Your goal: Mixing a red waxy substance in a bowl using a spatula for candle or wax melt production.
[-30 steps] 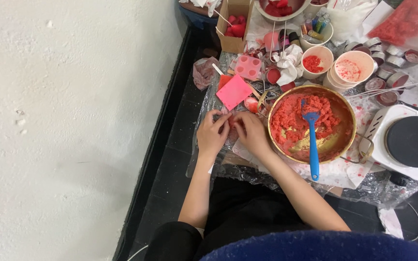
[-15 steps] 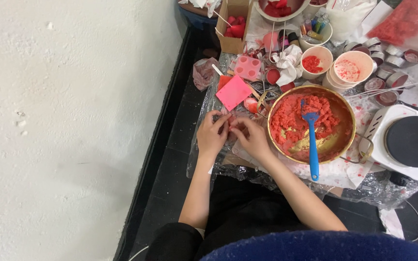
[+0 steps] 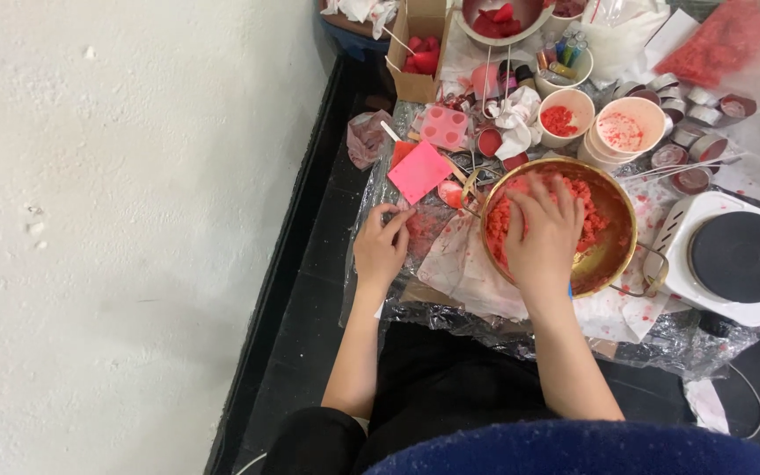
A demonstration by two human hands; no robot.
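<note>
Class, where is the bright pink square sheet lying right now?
In the head view, the pink square sheet lies left of the gold bowl, just above the left hand.

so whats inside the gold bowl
Red crumbly chunks fill the gold bowl. The right hand reaches in over them, covering much of the middle, so whatever lies beneath it is hidden.

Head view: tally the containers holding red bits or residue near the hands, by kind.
Gold metal bowl under the right hand: 1
White cups, one with red bits, one with residue: 2
Cardboard box: 1
Total: 4
</note>
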